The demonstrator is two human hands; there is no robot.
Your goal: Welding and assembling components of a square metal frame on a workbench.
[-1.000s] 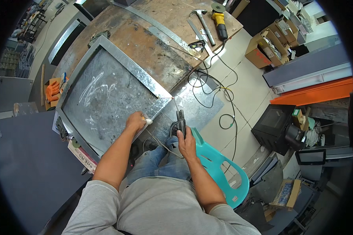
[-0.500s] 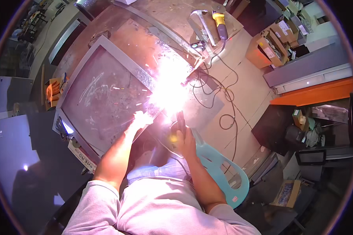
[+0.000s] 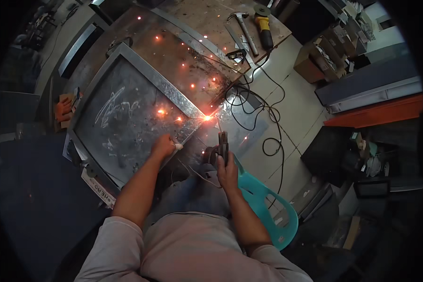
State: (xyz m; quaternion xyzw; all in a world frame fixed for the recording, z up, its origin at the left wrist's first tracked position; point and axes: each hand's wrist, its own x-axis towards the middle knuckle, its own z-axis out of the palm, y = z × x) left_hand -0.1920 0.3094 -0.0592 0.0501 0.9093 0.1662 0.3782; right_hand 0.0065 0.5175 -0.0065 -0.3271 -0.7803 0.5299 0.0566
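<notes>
Your right hand (image 3: 227,173) wraps the electrode holder (image 3: 223,140); left hand (image 3: 163,146) touches the frame (image 3: 155,79), grip unclear, stray sparks (image 3: 161,112) could burn it.

Glare shrunk to orange glow (image 3: 207,118), sparks (image 3: 157,37) dotting workbench (image 3: 167,57); floor (image 3: 298,113) darker

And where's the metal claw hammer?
In the head view, the metal claw hammer lies toward the top, right of centre, on the brown worktable, just left of the yellow-and-black angle grinder.
</notes>
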